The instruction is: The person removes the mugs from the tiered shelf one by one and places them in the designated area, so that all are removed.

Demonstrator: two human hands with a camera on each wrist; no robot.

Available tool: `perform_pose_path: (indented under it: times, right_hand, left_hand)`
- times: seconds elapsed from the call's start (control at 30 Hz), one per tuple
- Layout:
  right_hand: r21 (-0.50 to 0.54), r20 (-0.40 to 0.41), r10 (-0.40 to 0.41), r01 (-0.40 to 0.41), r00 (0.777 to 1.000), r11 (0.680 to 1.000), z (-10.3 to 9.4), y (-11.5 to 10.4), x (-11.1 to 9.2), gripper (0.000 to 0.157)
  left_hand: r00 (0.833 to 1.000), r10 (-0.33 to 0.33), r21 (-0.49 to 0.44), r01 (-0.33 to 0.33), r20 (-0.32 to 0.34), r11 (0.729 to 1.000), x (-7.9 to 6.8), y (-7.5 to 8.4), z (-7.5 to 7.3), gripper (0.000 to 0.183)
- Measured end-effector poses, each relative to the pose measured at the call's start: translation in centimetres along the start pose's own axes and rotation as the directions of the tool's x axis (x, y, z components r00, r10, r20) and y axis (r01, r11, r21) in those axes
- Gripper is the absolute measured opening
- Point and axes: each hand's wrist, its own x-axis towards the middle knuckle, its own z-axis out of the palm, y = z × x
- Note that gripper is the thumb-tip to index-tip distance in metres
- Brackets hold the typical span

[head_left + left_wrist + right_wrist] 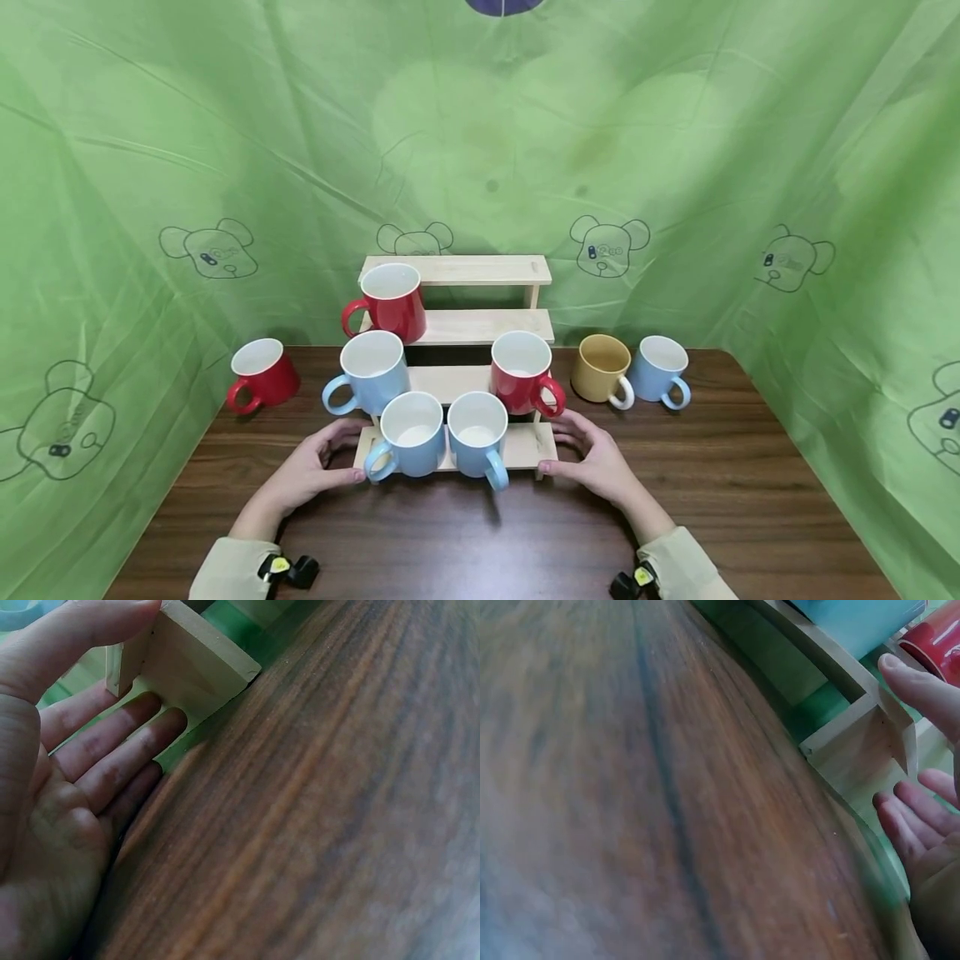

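Note:
A stepped wooden rack (487,327) stands mid-table. On its lowest step are two light-blue mugs (418,446) side by side. Above them, a light-blue mug (378,383) is on the left and a red mug (517,387) on the right. Another red mug (397,308) sits higher up at left. My left hand (315,467) is at the rack's left end, thumb by the front edge, its fairly straight fingers (112,750) against or near the side panel (195,671). At the opposite end is my right hand (600,462), thumb near the step's corner, fingers loosely extended beside the side panel (855,742).
A red mug (266,379) stands at the table's back left. To the rack's right are a mustard-yellow mug (600,371) and a light-blue mug (656,375). Green fabric (480,150) with bear outlines encloses the dark wooden table (465,550) behind and at both sides.

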Motion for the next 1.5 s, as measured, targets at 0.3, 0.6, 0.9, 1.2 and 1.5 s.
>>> perform_pose_path:
  times: [0.3,0.6,0.9,1.2,1.5]
  right_hand:
    - [0.04,0.032,-0.036,0.035,0.999,0.999,0.18,0.56,-0.19,0.076]
    - [0.059,0.044,-0.014,0.012,0.999,0.998,0.28,0.59,-0.07,0.073]
    - [0.078,0.049,0.093,-0.097,0.994,0.992,0.3,0.55,-0.09,0.075]
    - [0.074,0.05,0.093,-0.097,0.994,0.993,0.04,0.47,-0.25,0.075]
    - [0.079,0.071,0.091,-0.097,0.993,0.992,0.07,0.5,-0.19,0.076]
  left_hand:
    - [1.0,0.005,0.012,-0.005,0.004,1.0,-0.02,0.22,0.07,0.067]
    - [1.0,-0.027,0.029,0.027,-0.01,0.999,-0.13,0.27,-0.04,0.066]
    - [0.999,-0.042,0.019,0.043,-0.018,0.999,-0.23,0.03,-0.04,0.066]
    - [0.999,-0.044,0.017,0.045,-0.013,0.999,0.23,0.25,0.05,0.067]
    - [0.996,-0.085,-0.004,0.085,0.01,0.996,0.0,0.85,-0.16,0.066]
